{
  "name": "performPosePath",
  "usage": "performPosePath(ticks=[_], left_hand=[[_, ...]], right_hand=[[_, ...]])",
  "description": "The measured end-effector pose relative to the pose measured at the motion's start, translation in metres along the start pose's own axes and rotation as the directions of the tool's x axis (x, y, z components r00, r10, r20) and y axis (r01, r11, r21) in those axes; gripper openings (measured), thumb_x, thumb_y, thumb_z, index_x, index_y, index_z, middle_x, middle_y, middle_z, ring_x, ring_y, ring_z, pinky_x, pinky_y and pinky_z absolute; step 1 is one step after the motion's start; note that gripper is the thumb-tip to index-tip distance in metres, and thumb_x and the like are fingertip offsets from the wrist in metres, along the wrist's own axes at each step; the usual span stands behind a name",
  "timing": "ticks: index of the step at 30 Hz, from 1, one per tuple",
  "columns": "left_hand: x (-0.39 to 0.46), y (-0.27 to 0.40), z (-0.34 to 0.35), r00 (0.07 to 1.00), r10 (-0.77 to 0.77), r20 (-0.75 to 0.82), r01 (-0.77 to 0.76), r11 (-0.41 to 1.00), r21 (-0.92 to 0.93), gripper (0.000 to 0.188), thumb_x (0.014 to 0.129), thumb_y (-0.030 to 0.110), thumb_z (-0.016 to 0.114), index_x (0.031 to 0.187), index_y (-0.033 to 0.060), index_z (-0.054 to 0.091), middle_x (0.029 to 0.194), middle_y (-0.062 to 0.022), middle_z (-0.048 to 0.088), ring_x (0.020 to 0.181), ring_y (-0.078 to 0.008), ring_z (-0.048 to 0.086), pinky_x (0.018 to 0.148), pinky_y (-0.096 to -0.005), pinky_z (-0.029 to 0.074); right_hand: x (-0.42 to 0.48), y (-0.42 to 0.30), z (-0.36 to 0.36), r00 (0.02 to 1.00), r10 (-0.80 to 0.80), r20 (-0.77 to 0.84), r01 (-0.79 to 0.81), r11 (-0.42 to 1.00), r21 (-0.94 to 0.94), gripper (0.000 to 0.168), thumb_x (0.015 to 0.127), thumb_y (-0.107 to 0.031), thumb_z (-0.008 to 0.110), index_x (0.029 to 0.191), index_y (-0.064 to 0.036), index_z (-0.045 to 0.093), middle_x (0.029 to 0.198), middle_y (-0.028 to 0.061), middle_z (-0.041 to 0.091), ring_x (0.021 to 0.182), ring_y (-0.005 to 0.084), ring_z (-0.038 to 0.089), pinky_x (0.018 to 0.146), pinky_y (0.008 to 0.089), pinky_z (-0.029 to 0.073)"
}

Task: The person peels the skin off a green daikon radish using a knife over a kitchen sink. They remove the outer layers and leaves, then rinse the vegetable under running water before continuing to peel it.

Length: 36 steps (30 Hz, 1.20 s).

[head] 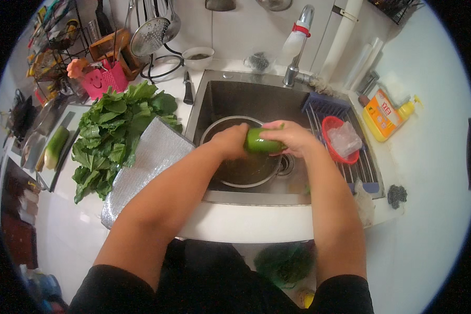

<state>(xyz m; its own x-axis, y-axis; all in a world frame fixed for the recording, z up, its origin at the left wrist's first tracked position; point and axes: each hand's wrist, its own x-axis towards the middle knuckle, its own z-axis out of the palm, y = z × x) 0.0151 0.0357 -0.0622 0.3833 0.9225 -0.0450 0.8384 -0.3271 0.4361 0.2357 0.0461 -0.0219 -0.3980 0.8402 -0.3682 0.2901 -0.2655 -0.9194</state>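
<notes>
A glossy green vegetable (263, 140), perhaps a pepper, lies between my two hands above a round metal basin (245, 180) of murky water in the sink (239, 96). My left hand (231, 141) is closed around its left end. With fingers and thumb, my right hand (290, 137) grips the right end. Leafy greens (114, 133) are heaped on the counter left of the sink, partly beside a silvery textured sheet (145, 165) that my left forearm crosses. Part of the basin is hidden by my left hand and forearm.
At the right of the sink, a drying rack (347, 174) bears a red basket (351, 160) with a plastic bag. The faucet (294, 66) rises behind. A knife (188, 92) lies by the sink's left edge. A yellow detergent bottle (380, 117) stands right; a cutting board (64, 145) lies far left.
</notes>
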Motion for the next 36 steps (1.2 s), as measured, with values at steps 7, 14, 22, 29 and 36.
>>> performPosePath(ticks=[7,14,22,29,36], left_hand=[[-0.007,0.004,-0.015,0.935,-0.2,0.293,0.154,0.973,0.173,0.062,0.075,0.021,0.08,0.13,0.0008,0.057,0.125,-0.0206,0.066,0.116,-0.0353,0.064,0.097,-0.0415,0.052],[0.008,-0.028,-0.019,0.865,-0.373,0.336,0.45,0.872,-0.191,0.075,0.087,0.054,0.064,0.134,-0.0031,0.053,0.123,-0.0268,0.065,0.112,-0.036,0.066,0.094,-0.0477,0.053],[-0.021,0.022,-0.046,0.894,-0.062,0.444,0.447,0.051,-0.893,0.09,0.087,0.08,0.048,0.131,0.0029,0.055,0.124,-0.0213,0.062,0.109,-0.0304,0.064,0.09,-0.0427,0.053],[-0.011,-0.004,-0.035,0.934,-0.231,0.274,0.266,-0.069,-0.962,0.042,0.086,0.039,0.077,0.116,0.0129,0.063,0.11,-0.0108,0.07,0.095,-0.0232,0.07,0.087,-0.0479,0.057],[-0.008,0.012,-0.033,0.882,-0.44,0.167,0.239,0.114,-0.964,0.052,0.078,0.032,0.082,0.116,0.0027,0.06,0.114,-0.0172,0.063,0.103,-0.0282,0.063,0.083,-0.0501,0.057]], right_hand=[[0.011,-0.006,0.048,0.987,-0.145,0.074,0.148,0.611,-0.778,0.079,0.065,-0.031,0.088,0.133,-0.001,0.06,0.123,0.0211,0.066,0.113,0.0321,0.064,0.1,0.0356,0.048],[-0.019,-0.022,0.027,0.92,-0.383,0.081,0.275,0.484,-0.831,0.075,0.063,-0.028,0.087,0.129,-0.002,0.061,0.122,0.0223,0.064,0.115,0.037,0.061,0.1,0.0402,0.049],[-0.049,-0.037,0.08,0.659,-0.725,-0.2,0.133,0.374,-0.918,0.067,0.069,-0.022,0.085,0.125,0.0,0.056,0.114,0.0196,0.059,0.108,0.0381,0.06,0.092,0.0465,0.052],[-0.023,-0.031,0.076,0.856,-0.427,-0.293,0.308,0.875,-0.375,0.044,0.093,-0.038,0.062,0.1,0.005,0.069,0.119,0.0263,0.064,0.1,0.0363,0.065,0.083,0.0414,0.052],[0.039,0.048,0.055,0.965,0.152,-0.214,-0.185,0.973,-0.14,0.028,0.1,-0.018,0.049,0.113,0.002,0.063,0.1,0.0172,0.069,0.08,0.0249,0.066,0.07,0.0353,0.055]])
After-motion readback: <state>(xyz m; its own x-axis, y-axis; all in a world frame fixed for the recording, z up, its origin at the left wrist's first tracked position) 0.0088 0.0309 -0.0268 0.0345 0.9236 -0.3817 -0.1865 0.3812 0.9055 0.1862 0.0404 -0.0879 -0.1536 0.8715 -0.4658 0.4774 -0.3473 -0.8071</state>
